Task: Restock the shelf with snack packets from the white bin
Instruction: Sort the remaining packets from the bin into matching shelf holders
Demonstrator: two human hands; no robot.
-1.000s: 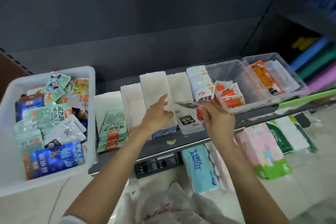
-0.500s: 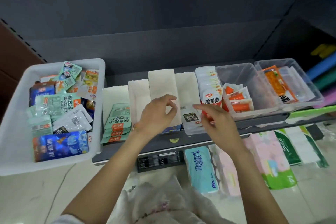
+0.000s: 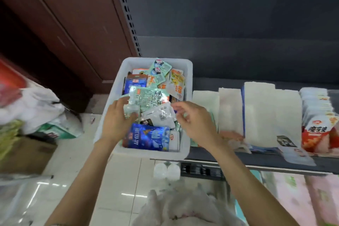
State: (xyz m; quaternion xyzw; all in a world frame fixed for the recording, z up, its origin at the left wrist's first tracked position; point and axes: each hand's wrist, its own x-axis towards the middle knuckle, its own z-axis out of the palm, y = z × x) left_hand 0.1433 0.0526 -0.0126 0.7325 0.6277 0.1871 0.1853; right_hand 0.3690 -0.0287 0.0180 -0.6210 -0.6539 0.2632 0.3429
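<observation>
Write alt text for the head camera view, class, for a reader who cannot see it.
Two bare hands reach into a white bin heaped with snack packets: the left hand touches a pale green packet, and the right hand hovers over a white packet, fingers loosely curled. To the right, the shelf holds rows of white packets.

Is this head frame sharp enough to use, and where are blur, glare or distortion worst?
Head view: motion blur smears the right hand and the bags at the left edge; the left hand is a little sharper. Glare washes out the foil packets in the white bin, and light streaks reflect on the floor tiles. Wide-angle bending tilts the shelf upright.
</observation>
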